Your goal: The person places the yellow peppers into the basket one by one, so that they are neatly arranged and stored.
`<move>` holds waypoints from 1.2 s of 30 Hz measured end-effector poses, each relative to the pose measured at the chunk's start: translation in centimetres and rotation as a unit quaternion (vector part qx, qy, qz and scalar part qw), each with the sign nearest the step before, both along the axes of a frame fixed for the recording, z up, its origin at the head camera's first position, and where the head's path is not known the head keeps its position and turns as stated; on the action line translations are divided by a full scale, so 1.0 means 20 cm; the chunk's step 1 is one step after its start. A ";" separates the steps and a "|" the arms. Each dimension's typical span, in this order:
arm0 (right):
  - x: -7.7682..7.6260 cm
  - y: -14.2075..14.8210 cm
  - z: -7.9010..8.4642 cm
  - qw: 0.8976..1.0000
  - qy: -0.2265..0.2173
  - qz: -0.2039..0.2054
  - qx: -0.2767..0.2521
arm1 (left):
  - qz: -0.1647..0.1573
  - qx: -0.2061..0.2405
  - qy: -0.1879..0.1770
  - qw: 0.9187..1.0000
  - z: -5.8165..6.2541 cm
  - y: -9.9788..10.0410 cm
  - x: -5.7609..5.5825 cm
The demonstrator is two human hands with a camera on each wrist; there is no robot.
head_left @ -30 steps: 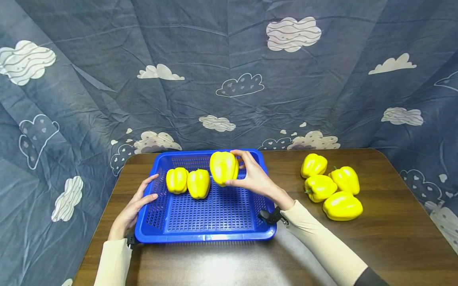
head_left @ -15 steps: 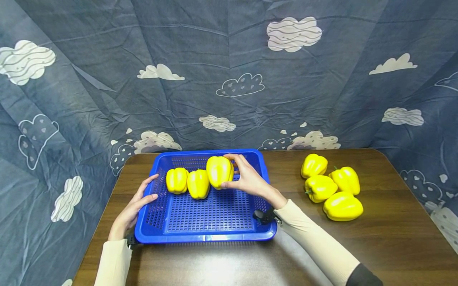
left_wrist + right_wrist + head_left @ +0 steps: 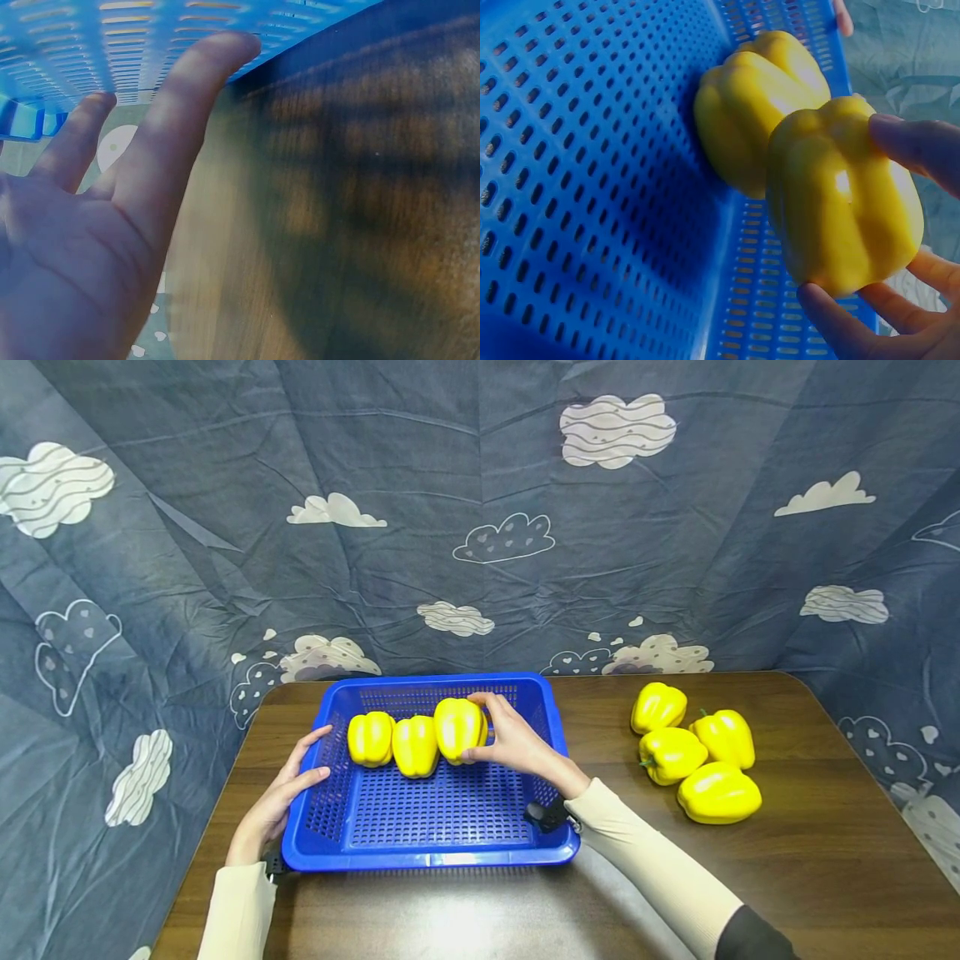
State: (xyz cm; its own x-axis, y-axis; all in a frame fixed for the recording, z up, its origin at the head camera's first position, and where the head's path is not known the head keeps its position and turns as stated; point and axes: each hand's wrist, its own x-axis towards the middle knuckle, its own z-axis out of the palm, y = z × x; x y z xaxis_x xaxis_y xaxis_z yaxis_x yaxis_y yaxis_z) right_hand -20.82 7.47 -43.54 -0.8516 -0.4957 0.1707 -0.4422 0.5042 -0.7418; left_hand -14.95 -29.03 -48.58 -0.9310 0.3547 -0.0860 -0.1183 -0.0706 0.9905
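My right hand (image 3: 517, 742) holds a yellow bell pepper (image 3: 458, 731) inside the blue plastic basket (image 3: 429, 859). Thumb and fingers grip the pepper (image 3: 845, 199) from both sides in the right wrist view. Two more yellow peppers lie in the basket, one at the left (image 3: 370, 739) and a middle one (image 3: 416, 747) close beside the held pepper. Whether the held pepper touches the basket floor cannot be told. My left hand (image 3: 276, 795) rests against the basket's left side, its rather straight fingers at the rim. The left wrist view shows its palm and thumb (image 3: 169, 142) by the slotted wall.
Several yellow peppers (image 3: 718, 792) lie grouped on the wooden table (image 3: 832, 860) to the right of the basket. A dark cloth with a cloud pattern (image 3: 420, 468) hangs right behind the table.
My right hand has brought its pepper down and a little left, close beside the middle pepper. The left hand, the basket and the peppers on the table stay in place.
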 end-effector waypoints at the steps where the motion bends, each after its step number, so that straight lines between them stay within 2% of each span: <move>1: 0.00 0.00 0.00 1.000 0.004 -0.001 0.007 | 0.000 0.000 0.000 1.000 0.00 0.00 0.00; 6: 0.00 -0.01 -0.02 1.000 0.011 -0.003 0.020 | 0.001 -0.004 0.002 1.000 0.01 0.00 0.00; 26: -0.04 -0.05 -0.07 0.996 -0.033 -0.021 0.082 | 0.002 -0.002 -0.003 1.000 0.02 -0.01 -0.01; 36: -0.03 -0.03 -0.08 0.996 -0.043 -0.015 0.081 | 0.002 -0.003 0.002 1.000 0.01 0.01 0.01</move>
